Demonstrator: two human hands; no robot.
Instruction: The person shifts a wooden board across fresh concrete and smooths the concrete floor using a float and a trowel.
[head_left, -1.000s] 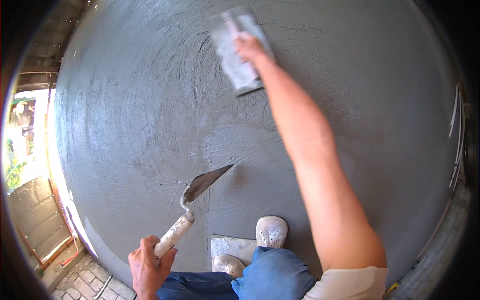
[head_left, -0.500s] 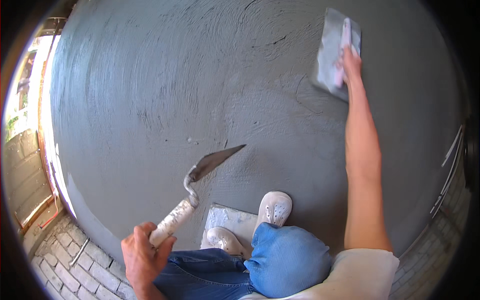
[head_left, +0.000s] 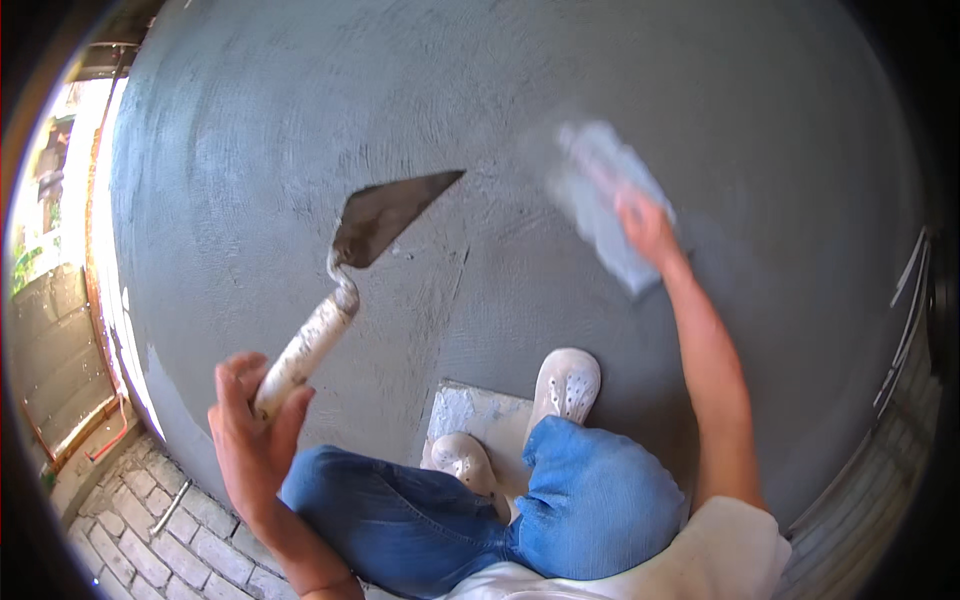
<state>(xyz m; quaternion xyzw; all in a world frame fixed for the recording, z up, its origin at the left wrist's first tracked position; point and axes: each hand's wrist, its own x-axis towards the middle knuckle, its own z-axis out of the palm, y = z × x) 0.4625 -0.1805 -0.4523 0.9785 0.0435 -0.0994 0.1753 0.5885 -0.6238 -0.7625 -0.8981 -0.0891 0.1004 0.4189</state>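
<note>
Just swung leftward, the right hand (head_left: pixel 648 228) gripped a float (head_left: pixel 606 232); the left hand (head_left: pixel 250 425) clutched a trowel (head_left: pixel 385 217). Smoothing apparently continued over cement (head_left: pixel 500 310) between both hands.

There is one bare left hand (head_left: pixel 254 432) and one bare right hand (head_left: pixel 648 230), so two hands. There is one pointed, dark metal trowel (head_left: pixel 385 218) and one flat, grey, long float (head_left: pixel 600 213), so two tools. There are two pale clogs (head_left: pixel 567 386) with little holes, and one flat, whitish board (head_left: pixel 492 412).
</note>
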